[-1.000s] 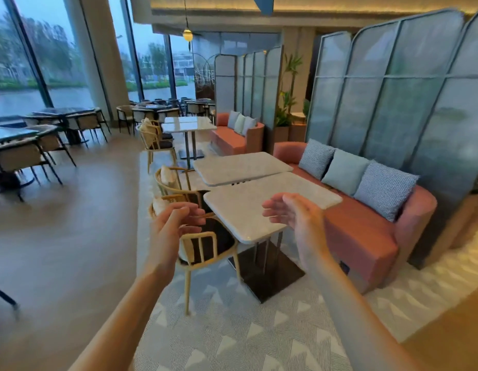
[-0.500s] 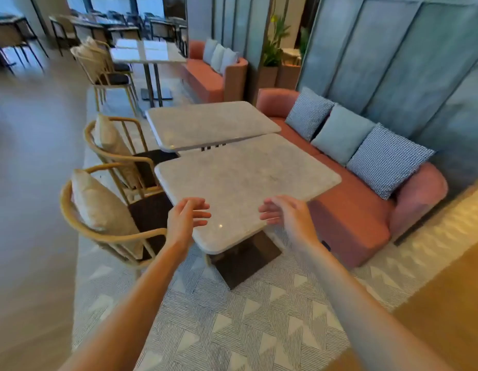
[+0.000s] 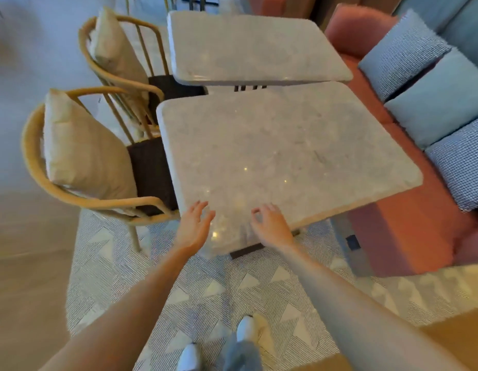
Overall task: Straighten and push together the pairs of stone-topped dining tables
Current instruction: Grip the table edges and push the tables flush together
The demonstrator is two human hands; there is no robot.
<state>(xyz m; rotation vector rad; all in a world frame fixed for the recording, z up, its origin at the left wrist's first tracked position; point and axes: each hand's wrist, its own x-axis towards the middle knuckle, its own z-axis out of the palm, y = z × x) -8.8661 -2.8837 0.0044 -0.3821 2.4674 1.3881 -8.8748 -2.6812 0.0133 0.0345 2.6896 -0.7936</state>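
Bare forearms (image 3: 141,301), no sleeves, grey trousers (image 3: 242,356), white shoes (image 3: 188,357)

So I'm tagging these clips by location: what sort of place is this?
Most likely a restaurant or café dining area. Two stone-topped tables, the near table and the far table, stand in a pair, with cushioned wooden chairs on one side and a pink banquette sofa with cushions on the other.

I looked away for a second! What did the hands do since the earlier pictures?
Both hands came down from mid-air: the left hand and right hand now reach over the near table's closest edge, gripping nothing yet. The far table remains apart and skewed.
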